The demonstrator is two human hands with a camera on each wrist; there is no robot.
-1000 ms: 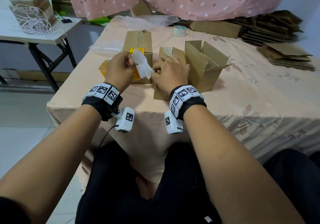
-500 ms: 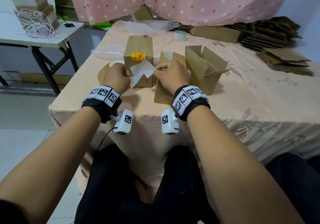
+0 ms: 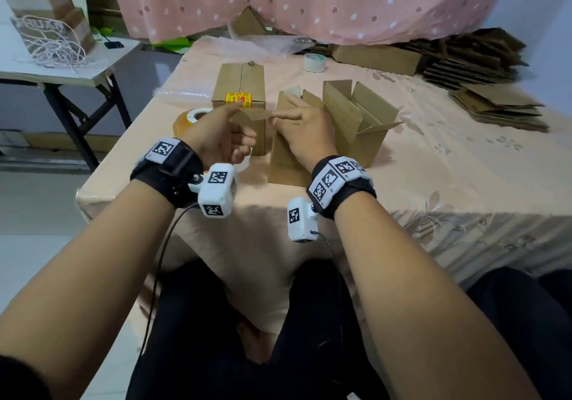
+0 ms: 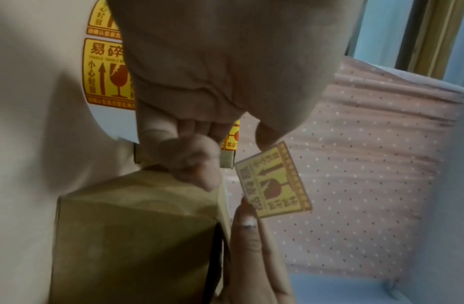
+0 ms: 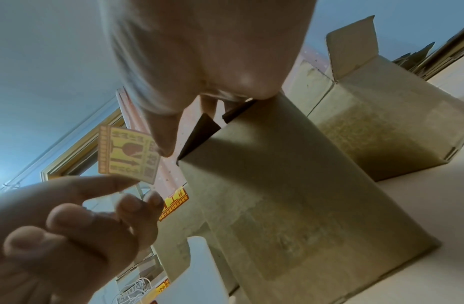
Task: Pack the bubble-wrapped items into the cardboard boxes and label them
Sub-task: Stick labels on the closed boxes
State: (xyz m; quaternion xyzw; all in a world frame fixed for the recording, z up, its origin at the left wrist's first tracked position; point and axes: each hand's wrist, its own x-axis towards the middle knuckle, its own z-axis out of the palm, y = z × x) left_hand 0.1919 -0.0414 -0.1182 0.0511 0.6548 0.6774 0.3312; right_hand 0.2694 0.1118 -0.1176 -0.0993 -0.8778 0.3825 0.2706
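A yellow fragile sticker (image 3: 252, 115) hangs in the air between my two hands, its printed face (image 4: 273, 181) turned downward. My left hand (image 3: 230, 113) pinches its left end, its other fingers curled over a white backing strip (image 4: 108, 115). My right hand (image 3: 280, 118) holds the right end at a fingertip and rests on the middle cardboard box (image 3: 284, 158), whose top flaps stand slightly apart (image 5: 199, 135). Behind the sticker stands a shut box (image 3: 240, 84) that carries a label (image 3: 239, 100). An empty box (image 3: 356, 121) with raised flaps stands to the right.
A roll of labels (image 3: 192, 119) lies left of the boxes. At the back of the table are a tape roll (image 3: 314, 62), bubble wrap (image 3: 260, 43) and a long carton (image 3: 376, 57). Flattened cartons (image 3: 495, 108) are stacked at the right. A side table (image 3: 46, 68) stands left.
The white backing paper that both hands held has come away from the sticker. My left hand has turned palm inward, and the sticker now spans the gap between the fingertips.
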